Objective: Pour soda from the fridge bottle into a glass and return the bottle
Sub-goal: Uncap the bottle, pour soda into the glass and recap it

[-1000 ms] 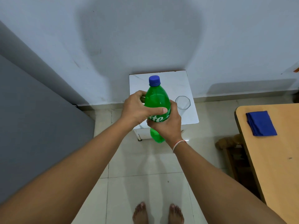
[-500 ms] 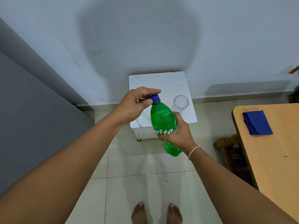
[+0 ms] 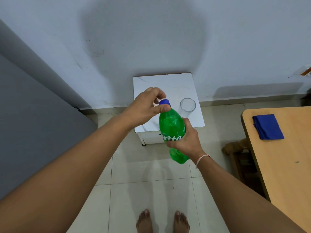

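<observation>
Bottle (image 3: 171, 126) leans neck-leftward from the right hand (image 3: 186, 140) gripping its middle, putting the blue cap (image 3: 165, 102) inside the left hand's (image 3: 146, 106) pinch.

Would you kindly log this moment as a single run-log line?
step: uncapping | left hand: pinches blue cap | right hand: grips green bottle, tilted | glass: empty, on white stand

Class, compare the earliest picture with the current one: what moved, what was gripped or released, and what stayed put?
The left hand let go of the green bottle's body and rose to pinch the blue cap. The bottle dropped lower and tilted left. The right hand kept its grip; the glass and blue cloth stayed.
</observation>
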